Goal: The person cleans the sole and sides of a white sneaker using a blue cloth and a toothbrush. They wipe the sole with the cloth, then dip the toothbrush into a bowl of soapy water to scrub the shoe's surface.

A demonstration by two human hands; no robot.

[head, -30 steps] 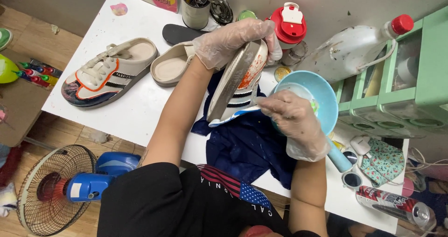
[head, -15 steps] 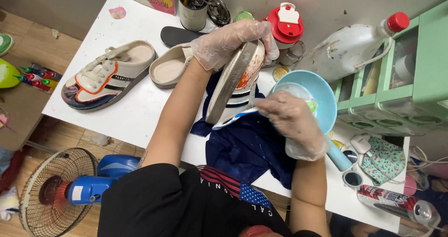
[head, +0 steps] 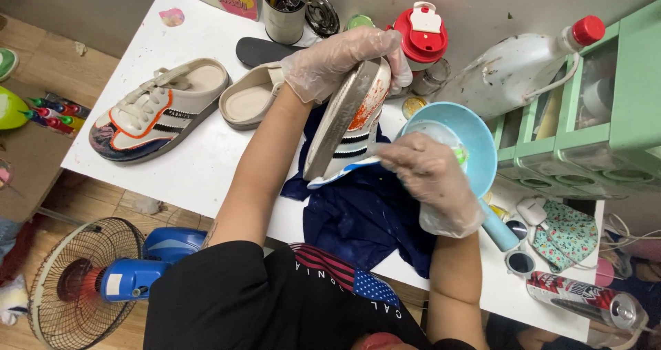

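Thin clear plastic gloves, crinkly, on left hand & right hand. Sneaker: matt leather-like upper, smooth rubber sole w/ orange smears. Dark blue cloth, soft, creased. Glossy light-blue plastic bowl. Worktop: smooth white, scuffed. Shiny metal can near right.

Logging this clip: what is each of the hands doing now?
Left hand: closed on the shoe, held on edge.
Right hand: closed on a toothbrush at the shoe.
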